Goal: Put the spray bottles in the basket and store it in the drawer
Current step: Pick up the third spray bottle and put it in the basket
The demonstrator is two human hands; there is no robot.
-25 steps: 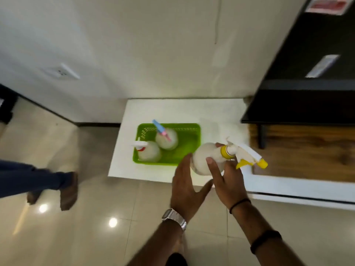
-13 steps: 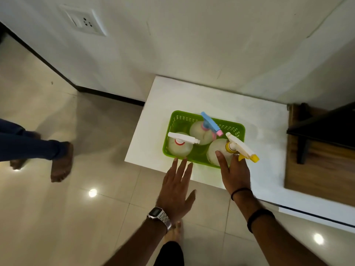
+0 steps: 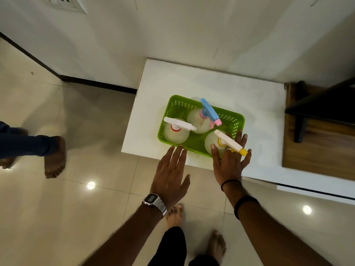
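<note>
A green plastic basket (image 3: 238,120) sits near the front edge of a low white cabinet top (image 3: 211,83). Three round clear spray bottles stand inside it. The white-nozzle bottle (image 3: 175,134) is at the left, the blue-and-pink-nozzle bottle (image 3: 197,120) at the back, and the yellow-nozzle bottle (image 3: 211,141) at the front right. My right hand (image 3: 228,166) is spread open against the yellow-nozzle bottle, with the nozzle lying over my fingers. My left hand (image 3: 171,175) is open, fingertips at the basket's near left rim.
Another person's bare foot and blue trouser leg (image 3: 54,156) are on the tiled floor to the left. A wooden surface with a dark metal frame (image 3: 317,150) adjoins the cabinet on the right. My own feet (image 3: 174,214) stand just before the cabinet. The wall is close behind.
The yellow-nozzle bottle went from held in front of the cabinet into the basket's front right. My right fingers have spread off it, and my left hand has reached up to the basket's rim.
</note>
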